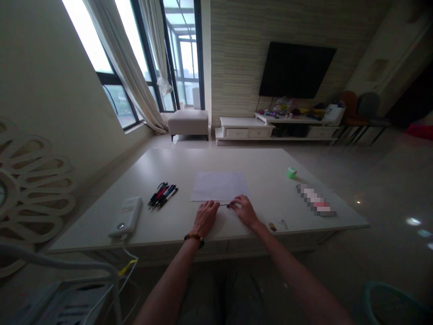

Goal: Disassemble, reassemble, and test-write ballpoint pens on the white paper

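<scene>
A thin dark rod (223,205), slim like a pen refill, lies level between my two hands just above the tabletop. My left hand (206,214) is closed at its left end, a beaded bracelet on the wrist. At the other end, the thumb and fingers of my right hand (244,210) pinch it near a small dark tip. Right behind the hands lies a stack of white paper (218,186). To the left is a bunch of several pens (163,195), mostly dark with red, blue and white parts.
A white power strip or charger box (126,217) with a cable sits at the table's left. On the right are a green-lidded jar (291,173), a blurred-out flat item (316,201) and small bits (272,226) near the front edge of the white table (304,216).
</scene>
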The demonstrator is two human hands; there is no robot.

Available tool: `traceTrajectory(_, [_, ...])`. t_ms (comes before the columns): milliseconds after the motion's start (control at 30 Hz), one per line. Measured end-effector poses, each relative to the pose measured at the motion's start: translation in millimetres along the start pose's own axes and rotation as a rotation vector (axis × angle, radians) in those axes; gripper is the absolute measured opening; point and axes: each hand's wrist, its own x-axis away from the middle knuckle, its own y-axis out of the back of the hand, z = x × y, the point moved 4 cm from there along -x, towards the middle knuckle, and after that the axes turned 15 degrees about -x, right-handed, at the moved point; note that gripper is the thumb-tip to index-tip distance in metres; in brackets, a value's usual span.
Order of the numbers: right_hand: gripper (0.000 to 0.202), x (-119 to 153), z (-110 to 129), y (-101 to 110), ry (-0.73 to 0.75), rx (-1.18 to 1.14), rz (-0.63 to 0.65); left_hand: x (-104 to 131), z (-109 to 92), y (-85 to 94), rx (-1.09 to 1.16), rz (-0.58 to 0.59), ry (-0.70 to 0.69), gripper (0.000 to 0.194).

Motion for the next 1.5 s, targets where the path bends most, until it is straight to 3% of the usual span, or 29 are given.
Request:
traceTrajectory(133, [0.007,13,-18,22,-0.057,0.008,-0.076,0,4,-1.4,0.013,0.009,0.06,0.02])
traceTrajectory(200, [0.005,19,-21,28,-0.073,0.029,-0.054,0,6,-2.1,0.008,0.009,0.094,0.02])
traceTrajectory(400, [0.005,15,-7,5,-0.011,0.076,0.085,0,8,-2.2,0.001,-0.007,0.153,0.02])
traceTrajectory(533, [0.009,4,-8,-11,-0.034,0.067,0.104,1,8,-2.6,-0.013,-0.003,0.153,0.02])
traceTrajectory(833, [0.01,3,-1,-7,0.015,0.13,0.045,0,9,-1.8,-0.016,0.005,0.167,0.019])
traceTrajectory(967, [0.02,10,-4,0,-0.002,0.105,0.03,2,8,-0.6,0.0,-0.007,0.153,0.02])
traceTrajectory(1167, [0.015,22,-13,19,-0.037,0.068,-0.067,1,5,-0.6,0.027,-0.008,0.084,0.02])
traceTrajectory(1300, [0.032,20,0,13,-0.015,0.046,-0.051,0,-2,0.7,0.072,0.04,-0.024,0.018])
traceTrajectory(1500, [0.013,21,6,3,-0.012,0.046,0.048,1,-4,2.6,0.076,0.018,-0.083,0.017])
